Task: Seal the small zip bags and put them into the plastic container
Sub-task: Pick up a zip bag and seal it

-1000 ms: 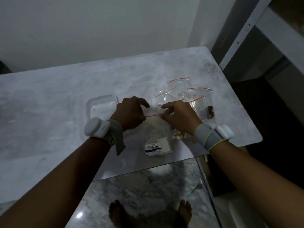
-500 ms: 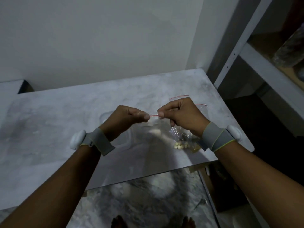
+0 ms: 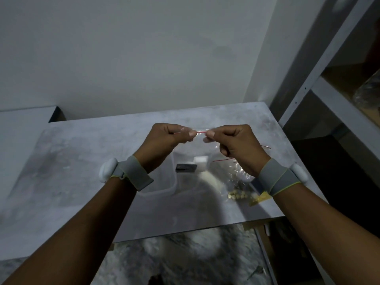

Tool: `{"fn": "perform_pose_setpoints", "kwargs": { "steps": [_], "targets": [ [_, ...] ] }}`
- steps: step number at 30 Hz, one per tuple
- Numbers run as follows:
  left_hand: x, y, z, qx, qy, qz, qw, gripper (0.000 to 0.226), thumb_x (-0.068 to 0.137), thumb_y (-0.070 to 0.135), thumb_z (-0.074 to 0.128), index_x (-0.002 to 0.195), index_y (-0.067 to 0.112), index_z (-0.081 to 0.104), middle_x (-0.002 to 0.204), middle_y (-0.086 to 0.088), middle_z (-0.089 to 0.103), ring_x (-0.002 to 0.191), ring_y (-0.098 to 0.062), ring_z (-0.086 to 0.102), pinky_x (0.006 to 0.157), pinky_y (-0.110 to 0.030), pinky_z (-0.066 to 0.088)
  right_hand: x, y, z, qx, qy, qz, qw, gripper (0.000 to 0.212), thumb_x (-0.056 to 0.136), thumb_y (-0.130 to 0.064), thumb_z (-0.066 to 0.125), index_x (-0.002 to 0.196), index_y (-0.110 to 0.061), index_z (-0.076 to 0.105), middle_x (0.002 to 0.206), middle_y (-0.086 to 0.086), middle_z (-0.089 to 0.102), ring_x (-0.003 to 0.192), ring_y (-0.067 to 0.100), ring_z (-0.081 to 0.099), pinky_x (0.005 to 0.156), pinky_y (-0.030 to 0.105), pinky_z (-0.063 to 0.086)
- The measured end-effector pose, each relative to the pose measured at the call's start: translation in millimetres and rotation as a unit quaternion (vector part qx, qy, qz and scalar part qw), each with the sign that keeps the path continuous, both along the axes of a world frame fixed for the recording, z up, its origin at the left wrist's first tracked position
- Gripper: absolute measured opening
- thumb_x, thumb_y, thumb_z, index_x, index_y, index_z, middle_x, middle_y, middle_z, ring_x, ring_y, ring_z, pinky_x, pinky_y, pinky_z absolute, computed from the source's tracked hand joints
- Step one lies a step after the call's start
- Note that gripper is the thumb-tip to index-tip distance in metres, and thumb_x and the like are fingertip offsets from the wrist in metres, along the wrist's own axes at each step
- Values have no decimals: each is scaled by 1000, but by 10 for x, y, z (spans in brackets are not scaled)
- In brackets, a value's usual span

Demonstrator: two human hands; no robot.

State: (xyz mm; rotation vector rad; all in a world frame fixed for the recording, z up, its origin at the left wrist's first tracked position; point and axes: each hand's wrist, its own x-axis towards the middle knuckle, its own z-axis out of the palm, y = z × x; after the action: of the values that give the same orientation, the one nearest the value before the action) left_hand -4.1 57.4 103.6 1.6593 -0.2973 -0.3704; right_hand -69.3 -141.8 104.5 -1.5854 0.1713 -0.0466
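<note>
A small clear zip bag (image 3: 195, 153) with a red zip line hangs in the air above the table, a white item and a dark item inside it. My left hand (image 3: 168, 138) pinches the zip's left end and my right hand (image 3: 232, 145) pinches its right end, thumbs almost touching. Below them the clear plastic container (image 3: 160, 192) sits on the marble table, partly hidden by my left wrist. More small zip bags (image 3: 236, 182) lie to its right, one holding pale beads (image 3: 237, 196).
The grey marble table (image 3: 82, 161) ends at a near edge with a glass panel and floor below. A white wall stands behind. A grey metal shelf unit (image 3: 329, 103) rises close on the right.
Both hands lifted the bag off the table and raised it higher, pinching along the red zip. The view tilted up, showing more wall and shelf.
</note>
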Motion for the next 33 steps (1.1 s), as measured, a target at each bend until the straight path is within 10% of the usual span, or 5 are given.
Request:
{"fn": "perform_pose_setpoints", "kwargs": {
  "steps": [33],
  "targets": [
    [211,1214,-24,55,-140,9,989,19,94,13,61,107,7,73,92,-7,78,83,-11,73,75,-25,56,589,1156,-99,-60,-99,63,991,6,81,-8,78,82,-2,79,66,5,74,56,1,63,58,12,46]
  ]
}}
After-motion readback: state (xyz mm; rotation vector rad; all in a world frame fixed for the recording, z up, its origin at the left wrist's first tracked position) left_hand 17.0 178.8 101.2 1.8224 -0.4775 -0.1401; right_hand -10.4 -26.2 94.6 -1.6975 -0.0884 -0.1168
